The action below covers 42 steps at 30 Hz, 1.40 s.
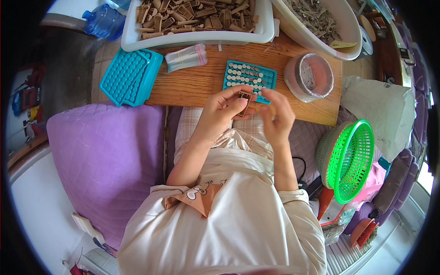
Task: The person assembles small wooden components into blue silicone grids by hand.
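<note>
My left hand (219,112) is closed around a small brown hollow plastic piece (244,101), with the thumb pressed along it and its open side facing up. Just to the right, my right hand (278,120) is raised at the near edge of a teal tray (270,73). Its fingertips are smeared by motion, so I cannot make out whether they pinch anything. Small round white pieces (245,73) sit in rows in the tray, some with greyish tops. Both hands partly cover the tray's near side.
A white bin (197,40) of brown plastic pieces stands at the back. Stacked teal trays (130,78) and clear plastic bags (185,58) lie left on the wooden table (192,89). A pinkish tub (309,78), another large basin (348,50) and a green basket (353,160) are right.
</note>
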Tool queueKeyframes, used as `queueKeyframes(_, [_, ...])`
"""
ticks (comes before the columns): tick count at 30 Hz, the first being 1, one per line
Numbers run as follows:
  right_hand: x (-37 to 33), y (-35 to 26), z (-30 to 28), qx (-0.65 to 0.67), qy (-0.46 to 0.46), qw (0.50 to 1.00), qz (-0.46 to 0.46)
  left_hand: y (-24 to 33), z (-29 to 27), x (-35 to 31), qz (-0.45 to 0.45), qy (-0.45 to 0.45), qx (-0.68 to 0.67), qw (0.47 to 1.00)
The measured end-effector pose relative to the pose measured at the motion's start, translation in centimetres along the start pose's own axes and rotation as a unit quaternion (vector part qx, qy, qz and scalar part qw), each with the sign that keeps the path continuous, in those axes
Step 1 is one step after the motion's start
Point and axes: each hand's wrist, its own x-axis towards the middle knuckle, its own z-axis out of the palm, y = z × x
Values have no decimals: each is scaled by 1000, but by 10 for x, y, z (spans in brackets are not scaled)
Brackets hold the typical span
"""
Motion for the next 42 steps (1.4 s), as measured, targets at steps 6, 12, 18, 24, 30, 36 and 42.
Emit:
queueKeyframes(6, [-16, 48, -17, -218, -41, 971, 92, 1, -6, 2, 10, 5, 39, 999])
queueKeyframes(12, [-23, 60, -13, -258, -108, 956, 90, 2, -5, 2, 3, -7, 42, 999])
queueKeyframes(18, [-7, 26, -6, -24, 54, 974, 219, 4, -2, 0, -2, -34, 36, 999])
queueKeyframes(24, [4, -19, 7, -9, 48, 999, 17, 4, 5, -3, -6, -30, 56, 998])
queueKeyframes(30, [-3, -12, 7, -33, 19, 999, -1, -3, 3, -3, -8, -34, 94, 995])
queueKeyframes(36, [-6, -1, 0, 5, -17, 999, 46, -6, -4, 2, -46, -29, 62, 997])
queueKeyframes(42, [6, 59, -2, -93, 23, 978, 184, -1, -21, 6, 1, 4, 84, 996])
